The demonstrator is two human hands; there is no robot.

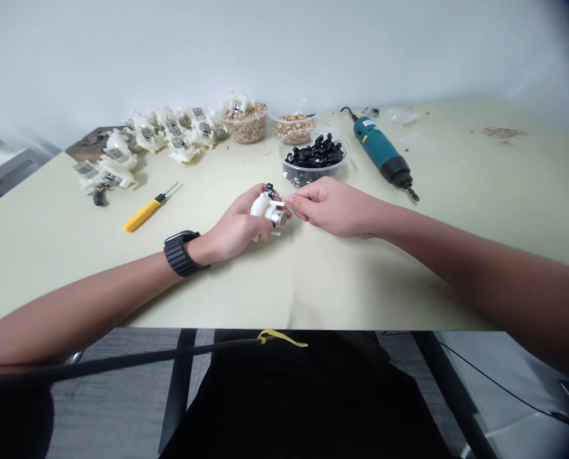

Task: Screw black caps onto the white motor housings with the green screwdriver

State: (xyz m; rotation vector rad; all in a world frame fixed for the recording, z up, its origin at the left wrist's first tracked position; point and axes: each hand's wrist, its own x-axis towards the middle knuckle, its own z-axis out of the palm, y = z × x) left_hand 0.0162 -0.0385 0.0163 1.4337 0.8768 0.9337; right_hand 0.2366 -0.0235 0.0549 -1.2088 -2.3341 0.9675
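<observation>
My left hand (pixel 239 226), with a dark watch on its wrist, is closed around a white plastic housing (pixel 261 205). A silver cylindrical part like a small motor (pixel 278 218) sits in the housing, and a small black part (pixel 269 189) is at its top. Thumb and fingers of my right hand (pixel 329 205) pinch a thin metal piece (pixel 278 196) that reaches toward the black part; most of it is hidden by the fingers. Just behind the hands stands a clear round tub (pixel 308 176) of small black parts (pixel 320 152).
Several similar white housings (pixel 181 150) lie at the back left. A yellow-handled screwdriver (pixel 143 213) rests left of my hands. Two tubs of small brass-coloured parts (pixel 248 127) stand behind. At the right lies a green power screwdriver (pixel 380 150), with its cord toward the wall.
</observation>
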